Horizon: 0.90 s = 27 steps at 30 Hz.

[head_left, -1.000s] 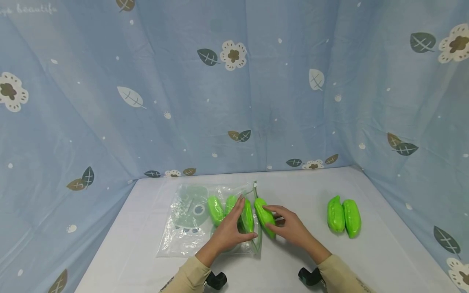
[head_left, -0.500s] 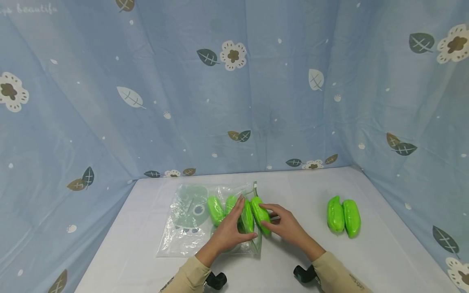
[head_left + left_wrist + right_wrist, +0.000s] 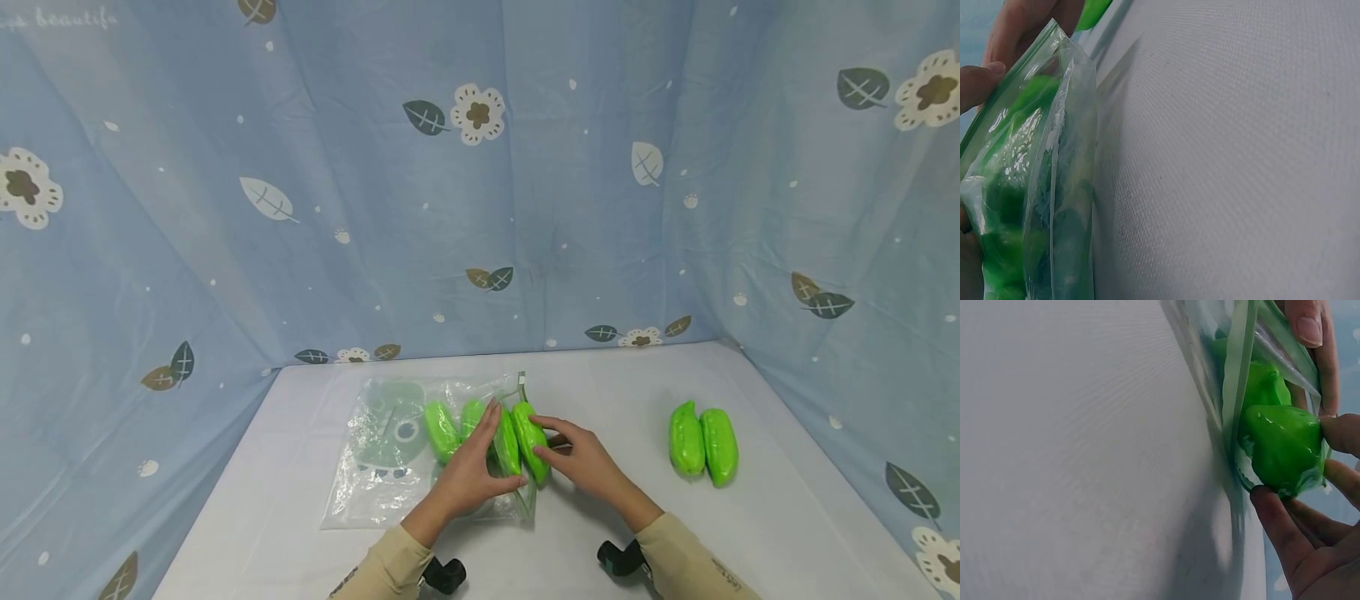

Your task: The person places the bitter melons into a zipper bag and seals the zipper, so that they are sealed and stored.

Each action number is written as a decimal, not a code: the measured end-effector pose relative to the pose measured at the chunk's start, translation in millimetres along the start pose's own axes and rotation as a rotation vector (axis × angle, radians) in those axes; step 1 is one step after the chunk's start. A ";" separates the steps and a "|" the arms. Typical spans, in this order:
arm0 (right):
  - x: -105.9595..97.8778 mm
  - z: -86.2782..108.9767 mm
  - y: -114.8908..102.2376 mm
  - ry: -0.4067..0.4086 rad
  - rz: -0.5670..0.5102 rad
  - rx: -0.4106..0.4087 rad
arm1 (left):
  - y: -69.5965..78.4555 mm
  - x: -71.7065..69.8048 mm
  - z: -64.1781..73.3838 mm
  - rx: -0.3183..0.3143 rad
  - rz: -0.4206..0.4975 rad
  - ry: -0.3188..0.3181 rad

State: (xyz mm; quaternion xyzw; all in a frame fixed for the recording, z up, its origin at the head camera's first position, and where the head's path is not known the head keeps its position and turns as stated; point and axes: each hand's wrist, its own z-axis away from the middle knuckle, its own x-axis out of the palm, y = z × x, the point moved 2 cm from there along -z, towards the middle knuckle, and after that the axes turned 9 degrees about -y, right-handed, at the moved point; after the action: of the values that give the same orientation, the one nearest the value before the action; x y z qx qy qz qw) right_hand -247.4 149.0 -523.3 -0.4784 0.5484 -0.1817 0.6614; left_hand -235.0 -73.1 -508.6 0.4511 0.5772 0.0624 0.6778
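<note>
My right hand grips a glossy green pepper-shaped piece between thumb and fingers, at the mouth of a clear zip bag. In the right wrist view, that pepper-shaped piece is partly inside the opening, beside the bag's green-edged strip. My left hand spans the bag near its mouth, fingers rather straight and thumb apart, touching the plastic. Several similar green pieces lie inside the bag, partly hidden by the left hand. In the left wrist view, the bag bulges up from the table.
Two more green pepper-shaped pieces lie side by side at the right on the white table. A blue patterned curtain borders the back and sides. Black devices sit at both wrists.
My right hand has moved a little left, carrying the green pepper-shaped piece against the bag's mouth. The left hand and the two pieces at the right have stayed put.
</note>
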 end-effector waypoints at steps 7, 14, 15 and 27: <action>-1.9 -3.2 -0.8 0.013 -0.029 -0.011 | -0.9 1.4 -0.2 -0.003 0.017 -0.006; 2.0 -7.1 -3.4 -0.022 -0.044 -0.027 | -0.5 3.1 0.0 -0.010 0.038 -0.022; 2.9 -7.7 -3.9 -0.027 -0.043 -0.030 | -0.3 3.1 0.1 -0.010 0.041 -0.023; 9.0 -13.8 -4.0 -0.032 -0.044 0.007 | 0.9 0.9 0.2 0.008 0.033 -0.013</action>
State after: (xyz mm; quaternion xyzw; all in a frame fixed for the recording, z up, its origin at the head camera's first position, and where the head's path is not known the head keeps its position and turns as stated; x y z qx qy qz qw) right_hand -255.6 134.2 -524.1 -0.4909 0.5264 -0.1903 0.6676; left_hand -234.2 -72.1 -508.8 0.4636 0.5655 0.0685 0.6787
